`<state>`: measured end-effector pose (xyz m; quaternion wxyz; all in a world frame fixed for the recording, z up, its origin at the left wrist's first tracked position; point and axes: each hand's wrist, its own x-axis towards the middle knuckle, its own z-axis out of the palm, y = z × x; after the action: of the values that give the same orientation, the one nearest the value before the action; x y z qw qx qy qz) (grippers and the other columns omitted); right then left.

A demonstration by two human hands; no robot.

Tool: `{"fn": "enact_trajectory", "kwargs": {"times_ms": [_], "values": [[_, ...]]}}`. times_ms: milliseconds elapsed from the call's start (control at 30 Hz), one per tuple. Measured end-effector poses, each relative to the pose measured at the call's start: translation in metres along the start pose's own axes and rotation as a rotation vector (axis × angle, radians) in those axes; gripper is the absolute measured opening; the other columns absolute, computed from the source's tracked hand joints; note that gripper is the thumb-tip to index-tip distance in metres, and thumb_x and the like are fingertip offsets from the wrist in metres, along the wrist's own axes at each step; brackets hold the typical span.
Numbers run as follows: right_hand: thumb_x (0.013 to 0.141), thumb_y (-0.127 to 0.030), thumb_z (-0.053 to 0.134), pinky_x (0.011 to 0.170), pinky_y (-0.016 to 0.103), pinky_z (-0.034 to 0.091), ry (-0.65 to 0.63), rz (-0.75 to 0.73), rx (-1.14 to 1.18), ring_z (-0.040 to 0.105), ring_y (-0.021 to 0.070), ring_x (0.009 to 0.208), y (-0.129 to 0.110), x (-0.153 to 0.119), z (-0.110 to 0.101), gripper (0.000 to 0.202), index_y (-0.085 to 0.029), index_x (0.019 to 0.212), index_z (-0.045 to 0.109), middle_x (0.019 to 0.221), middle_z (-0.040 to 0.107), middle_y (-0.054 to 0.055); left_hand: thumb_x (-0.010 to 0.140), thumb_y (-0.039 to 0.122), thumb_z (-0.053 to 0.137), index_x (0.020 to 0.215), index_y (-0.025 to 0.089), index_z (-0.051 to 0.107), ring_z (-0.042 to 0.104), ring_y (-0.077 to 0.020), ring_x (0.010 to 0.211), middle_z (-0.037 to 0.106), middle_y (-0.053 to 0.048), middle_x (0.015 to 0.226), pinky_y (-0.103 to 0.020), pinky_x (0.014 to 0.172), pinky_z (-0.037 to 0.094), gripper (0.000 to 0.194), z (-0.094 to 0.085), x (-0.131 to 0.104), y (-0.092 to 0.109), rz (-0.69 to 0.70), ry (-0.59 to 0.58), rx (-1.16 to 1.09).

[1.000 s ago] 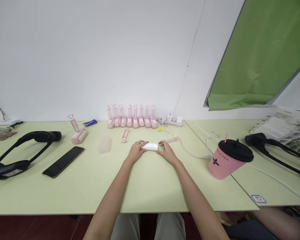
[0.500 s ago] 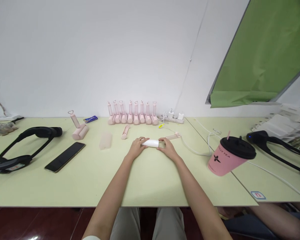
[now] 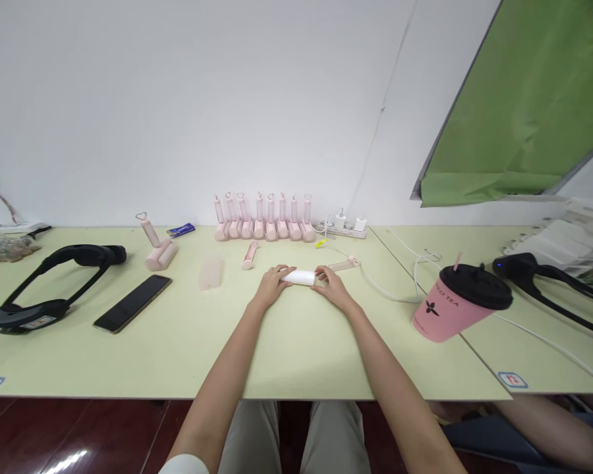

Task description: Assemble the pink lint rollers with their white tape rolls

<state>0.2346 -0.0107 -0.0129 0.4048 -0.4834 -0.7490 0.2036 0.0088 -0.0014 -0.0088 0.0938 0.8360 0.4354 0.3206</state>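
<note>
A white lint roll [image 3: 301,277] lies on its side on the pale green table [image 3: 286,349], held between both hands. My left hand [image 3: 271,286] grips its left end and my right hand [image 3: 332,287] grips its right end. A pink roller handle [image 3: 340,266] lies just behind my right hand. Another loose pink handle [image 3: 248,255] and a clear plastic cover [image 3: 211,273] lie to the left of my hands.
Several pink lint rollers [image 3: 263,220] stand in a row at the wall beside a power strip [image 3: 346,229] with a white cable [image 3: 390,289]. One assembled roller [image 3: 157,245], a phone [image 3: 132,312] and a black headset [image 3: 54,283] lie left. A pink cup [image 3: 457,303] and another headset [image 3: 548,283] stand right.
My hands stay on the white roll. The view has tilted up slightly, so everything sits a bit lower on the table than before.
</note>
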Motion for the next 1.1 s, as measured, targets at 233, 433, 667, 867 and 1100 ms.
{"fn": "enact_trajectory", "kwargs": {"times_ms": [233,433,667,867,1100], "values": [[0.064,-0.028,0.060,0.076,0.031,0.041,0.014,-0.017,0.028,0.052,0.0150,0.081,0.0018,0.0000,0.0002,0.032,-0.022,0.094,0.048,0.093,0.055,0.002,0.079,0.027,0.053,0.121,0.033,0.047,0.049,-0.0182,0.096,0.051,-0.002,0.113,-0.033,0.086,0.037,0.043,0.0015,-0.0004,-0.0017,-0.004,0.020,0.009],[0.065,-0.028,0.061,0.080,0.034,0.041,0.002,-0.054,0.005,0.053,0.0166,0.083,0.0016,0.0002,0.0016,0.017,-0.020,0.078,0.053,0.088,0.055,0.002,0.079,0.026,0.053,0.121,0.033,0.047,0.048,-0.0182,0.098,0.051,-0.002,0.114,-0.033,0.087,0.037,0.043,0.0019,-0.0002,-0.0025,-0.004,0.014,0.001],[0.063,-0.029,0.063,0.076,0.033,0.043,0.034,-0.010,0.034,0.052,0.0156,0.081,0.0049,0.0000,0.0050,0.037,-0.021,0.096,0.048,0.095,0.052,0.003,0.079,0.025,0.053,0.120,0.033,0.047,0.049,-0.0182,0.097,0.051,-0.001,0.114,-0.033,0.087,0.038,0.043,0.0013,-0.0006,-0.0012,0.000,0.022,0.009],[0.065,-0.032,0.061,0.077,0.033,0.042,0.003,0.004,0.048,0.052,0.0160,0.084,0.0026,-0.0004,0.0027,0.039,-0.023,0.099,0.047,0.101,0.053,0.003,0.078,0.024,0.053,0.120,0.033,0.048,0.049,-0.0181,0.096,0.051,-0.001,0.114,-0.033,0.087,0.037,0.042,0.0018,0.0003,-0.0021,-0.006,0.021,0.000],[0.060,-0.032,0.064,0.073,0.032,0.041,-0.003,0.017,0.051,0.052,0.0156,0.080,0.0042,0.0005,0.0024,0.039,-0.023,0.093,0.045,0.092,0.055,0.001,0.078,0.023,0.053,0.119,0.032,0.049,0.049,-0.0186,0.097,0.051,-0.002,0.115,-0.033,0.087,0.038,0.042,0.0021,0.0003,-0.0015,-0.016,0.012,-0.009]]}}
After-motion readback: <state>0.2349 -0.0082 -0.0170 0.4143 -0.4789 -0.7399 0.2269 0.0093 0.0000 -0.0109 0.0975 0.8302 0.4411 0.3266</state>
